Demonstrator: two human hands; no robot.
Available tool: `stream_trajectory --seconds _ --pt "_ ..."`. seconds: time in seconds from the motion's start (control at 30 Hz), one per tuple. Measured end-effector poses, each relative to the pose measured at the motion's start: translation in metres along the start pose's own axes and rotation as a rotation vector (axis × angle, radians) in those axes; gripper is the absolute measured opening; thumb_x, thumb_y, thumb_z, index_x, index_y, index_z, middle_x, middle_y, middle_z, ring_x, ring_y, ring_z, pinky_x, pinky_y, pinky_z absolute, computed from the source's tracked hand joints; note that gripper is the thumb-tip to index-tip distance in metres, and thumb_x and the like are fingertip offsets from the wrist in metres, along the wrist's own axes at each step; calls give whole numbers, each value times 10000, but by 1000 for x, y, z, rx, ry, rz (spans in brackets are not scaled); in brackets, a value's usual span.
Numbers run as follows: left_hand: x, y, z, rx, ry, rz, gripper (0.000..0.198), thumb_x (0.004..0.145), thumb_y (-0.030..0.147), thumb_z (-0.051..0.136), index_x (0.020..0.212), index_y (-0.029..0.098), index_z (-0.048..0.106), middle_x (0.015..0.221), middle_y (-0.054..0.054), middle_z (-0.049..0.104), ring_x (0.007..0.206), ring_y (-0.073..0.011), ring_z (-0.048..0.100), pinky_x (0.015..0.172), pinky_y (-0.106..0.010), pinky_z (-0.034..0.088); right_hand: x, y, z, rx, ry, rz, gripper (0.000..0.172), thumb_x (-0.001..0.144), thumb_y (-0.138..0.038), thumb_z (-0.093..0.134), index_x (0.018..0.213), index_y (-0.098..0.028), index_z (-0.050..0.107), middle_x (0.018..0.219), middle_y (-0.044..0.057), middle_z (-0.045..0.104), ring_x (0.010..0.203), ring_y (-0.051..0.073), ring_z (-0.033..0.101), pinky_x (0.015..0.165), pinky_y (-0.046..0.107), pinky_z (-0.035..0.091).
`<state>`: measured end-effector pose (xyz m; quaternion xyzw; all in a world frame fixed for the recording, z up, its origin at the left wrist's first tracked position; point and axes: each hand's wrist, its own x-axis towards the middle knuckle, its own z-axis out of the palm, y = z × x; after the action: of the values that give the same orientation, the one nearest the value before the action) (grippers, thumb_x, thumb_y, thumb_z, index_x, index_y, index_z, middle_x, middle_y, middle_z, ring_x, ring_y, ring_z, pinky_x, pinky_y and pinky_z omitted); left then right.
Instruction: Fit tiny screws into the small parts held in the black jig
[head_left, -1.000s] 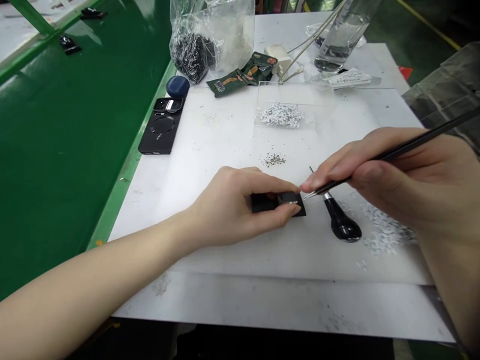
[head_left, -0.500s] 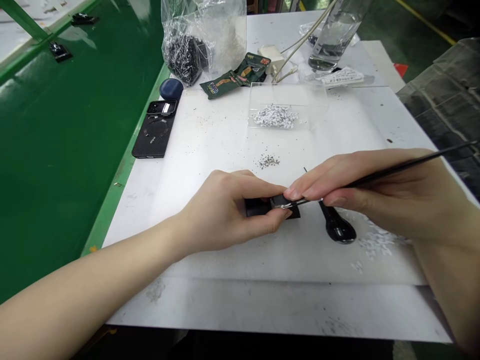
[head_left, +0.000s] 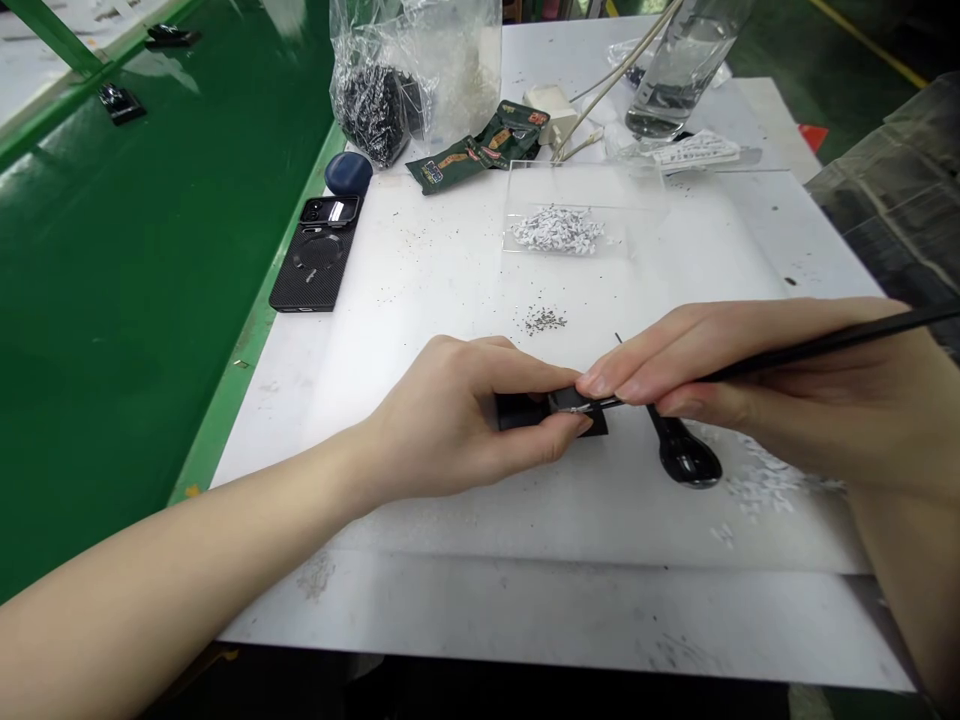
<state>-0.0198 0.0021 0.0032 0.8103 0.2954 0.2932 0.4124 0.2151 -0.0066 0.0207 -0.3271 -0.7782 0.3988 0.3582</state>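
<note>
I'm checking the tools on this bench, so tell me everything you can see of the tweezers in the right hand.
Long, slender tweezers with a black shaft and a bright metal, pointed tip. The right hand grips them in its fingers, and the shaft runs out past the hand, tilted slightly upward. The tip meets the dark piece held by the left hand.
</note>
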Motion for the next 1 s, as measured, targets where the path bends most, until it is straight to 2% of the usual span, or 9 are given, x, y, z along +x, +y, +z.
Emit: stream_trajectory --seconds 0.13,0.43,0.73,1.0 --pt "0 0 1 5 -6 -1 154 873 197 672 987 170 773 868 -21 780 754 -144 687 629 -246 529 0 1 -1 11 3 1 189 864 -158 692 950 -304 774 969 25 792 917 217 755 800 341 650" --pt "0 1 0 -20 8 -29 165 851 200 688 983 235 780 870 0 780 749 -149 690 632 -254 537 -1 4 -1 28 24 17 188 857 -162 706 947 -314 771 955 11 790 905 219 754 800 356 649" --pt "0 0 0 -7 0 -20 153 858 205 690 983 197 777 871 -18 778 748 -150 688 634 -259 525 0 0 2 18 59 60 158 862 -201 707 933 -325 773 942 14 784 895 233 747 755 370 636" --pt "0 -1 0 -20 -14 16 148 883 202 671 986 158 767 879 -33 780 747 -141 688 619 -245 515 -7 -2 1 -11 56 35 176 840 -179 727 953 -305 776 989 27 780 948 245 738 827 383 627"
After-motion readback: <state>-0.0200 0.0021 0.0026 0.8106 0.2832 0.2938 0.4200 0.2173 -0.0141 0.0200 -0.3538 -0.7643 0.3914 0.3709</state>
